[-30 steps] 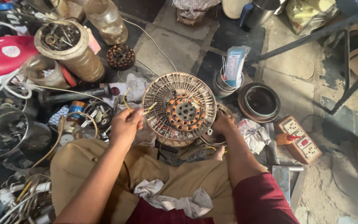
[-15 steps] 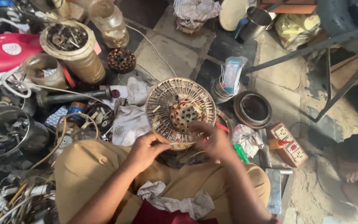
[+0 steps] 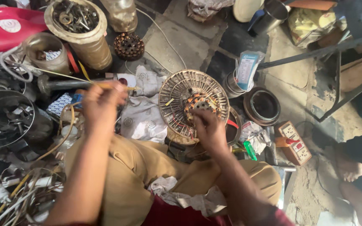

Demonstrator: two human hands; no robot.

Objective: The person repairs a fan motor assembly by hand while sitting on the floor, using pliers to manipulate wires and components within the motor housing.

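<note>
— While the right hand [image 3: 208, 127] rests on the middle of that round, ribbed motor housing [image 3: 177, 92], what keeps the housing tilted up like that?
— It leans against the person's knee, standing on its edge just past the tan trousers [image 3: 147, 167], so the open face with the copper windings [image 3: 197, 104] is turned toward the head camera. The right fingers are curled down onto the windings, pressing or picking at them; I cannot tell whether they pinch a wire or only touch.
— And the left hand [image 3: 101, 104]?
— Raised well apart from the housing, over the clutter on the left. Its fingers are closed around a thin yellowish stick or wire [image 3: 63, 77] that runs off to the upper left. The hand is blurred, so the grip itself is hard to read beyond that.
— Why the white cloth [image 3: 141, 113] there?
— My guess is that it serves as a soft spot beside the housing for setting parts down; it lies on the floor between the two hands.
— Anything else close by?
— A tall can of screws and scrap [image 3: 78, 25] at upper left, a dark rotor [image 3: 129, 46] beside it, a metal bowl of small parts [image 3: 5, 117] at far left, and an orange socket box [image 3: 294, 142] to the right.
</note>
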